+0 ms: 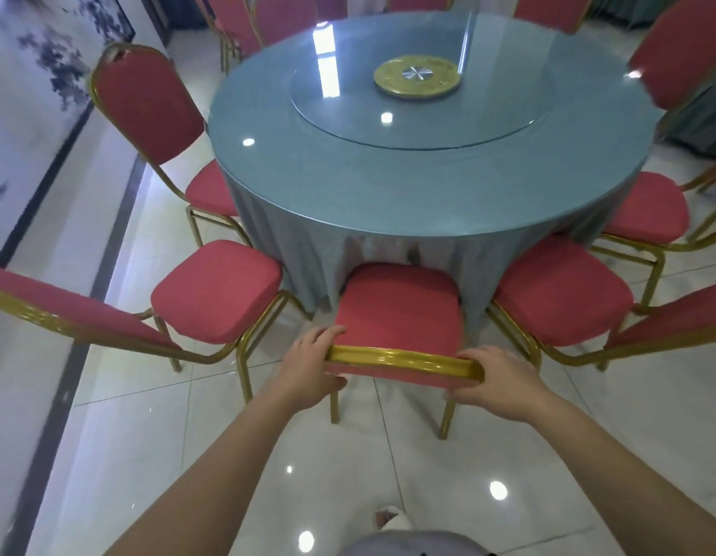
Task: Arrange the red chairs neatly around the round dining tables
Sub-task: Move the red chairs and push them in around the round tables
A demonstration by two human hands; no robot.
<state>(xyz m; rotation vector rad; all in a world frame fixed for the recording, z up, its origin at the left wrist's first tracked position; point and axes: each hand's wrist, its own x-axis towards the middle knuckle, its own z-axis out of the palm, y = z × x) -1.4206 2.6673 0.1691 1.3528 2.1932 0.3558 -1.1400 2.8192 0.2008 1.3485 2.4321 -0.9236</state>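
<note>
A red chair (396,311) with a gold frame stands right in front of me, its seat front tucked under the blue cloth of the round table (428,186). My left hand (308,367) grips the left end of its gold top rail. My right hand (497,379) grips the right end of the same rail. Another red chair (216,290) stands to its left and one (561,290) to its right, both angled toward the table. More red chairs ring the far side.
A glass turntable with a gold hub (416,76) sits on the table. A wall with a dark baseboard (67,218) runs along the left. Glossy white floor tiles (388,475) lie behind the chair. Another draped table (701,118) shows at right.
</note>
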